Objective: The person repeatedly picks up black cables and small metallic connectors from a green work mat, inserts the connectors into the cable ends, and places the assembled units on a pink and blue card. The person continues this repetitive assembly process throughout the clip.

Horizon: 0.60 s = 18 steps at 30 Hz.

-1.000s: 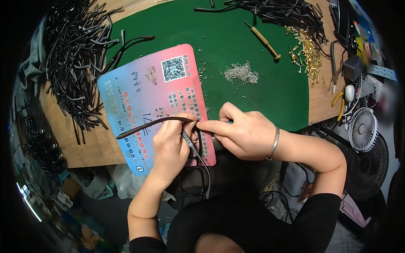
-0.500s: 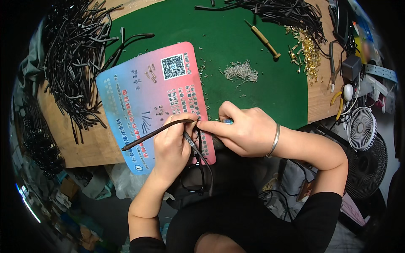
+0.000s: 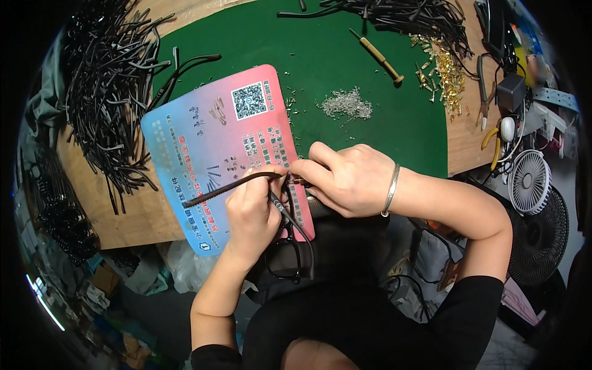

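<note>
My left hand is closed around a black eyeglasses frame near its hinge. One long dark temple sticks out to the left over the printed pad, and another points down toward me. The lens part hangs below my fingers at the table edge. My right hand has its fingertips pinched together against the same hinge spot. Something small and dark shows beneath those fingers, too hidden to name. Under my hands lies the blue and pink pad, bearing small loose metal parts.
A pile of tiny silver screws and a brass screwdriver lie on the green mat. Gold fittings lie at the right. Dark temples are heaped at the left, more at the back. A white fan stands at the right.
My right hand's index finger, stretched toward the hinge before, is now bent into a pinch. The blue bit seen under that hand is out of sight. My left hand still holds the glasses.
</note>
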Motion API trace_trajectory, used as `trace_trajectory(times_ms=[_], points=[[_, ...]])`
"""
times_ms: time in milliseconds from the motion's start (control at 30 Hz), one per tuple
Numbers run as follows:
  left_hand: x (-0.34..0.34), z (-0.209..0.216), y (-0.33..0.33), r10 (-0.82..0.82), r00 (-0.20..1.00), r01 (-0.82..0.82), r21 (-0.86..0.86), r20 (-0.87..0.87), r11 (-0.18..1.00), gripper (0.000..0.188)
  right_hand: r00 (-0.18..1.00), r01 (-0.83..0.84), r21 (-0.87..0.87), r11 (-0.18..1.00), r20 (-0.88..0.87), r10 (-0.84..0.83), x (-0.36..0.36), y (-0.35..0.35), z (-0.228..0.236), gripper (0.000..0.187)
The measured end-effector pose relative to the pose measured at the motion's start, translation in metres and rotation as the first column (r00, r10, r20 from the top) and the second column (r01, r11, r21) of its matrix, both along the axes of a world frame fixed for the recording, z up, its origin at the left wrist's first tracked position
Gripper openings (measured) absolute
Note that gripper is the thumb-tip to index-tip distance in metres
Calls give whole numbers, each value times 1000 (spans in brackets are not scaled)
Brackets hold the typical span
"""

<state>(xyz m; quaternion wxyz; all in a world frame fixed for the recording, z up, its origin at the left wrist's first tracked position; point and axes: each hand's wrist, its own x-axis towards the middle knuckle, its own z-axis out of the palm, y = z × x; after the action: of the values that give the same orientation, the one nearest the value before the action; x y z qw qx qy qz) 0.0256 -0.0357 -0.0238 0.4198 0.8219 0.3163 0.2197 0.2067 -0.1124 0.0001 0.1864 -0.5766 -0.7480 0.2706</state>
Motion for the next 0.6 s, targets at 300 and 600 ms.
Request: trace_trajectory(times_ms=[300,600], points=[[0,1,-2,33,999,-32,-15,20,999,25,997,39,88,995,59,-44,-3,-5,-2,31],[32,6,40,181,981,-179,-23,72,984,19,956,164,-86,983,259,-137,-2,-1,15,47]])
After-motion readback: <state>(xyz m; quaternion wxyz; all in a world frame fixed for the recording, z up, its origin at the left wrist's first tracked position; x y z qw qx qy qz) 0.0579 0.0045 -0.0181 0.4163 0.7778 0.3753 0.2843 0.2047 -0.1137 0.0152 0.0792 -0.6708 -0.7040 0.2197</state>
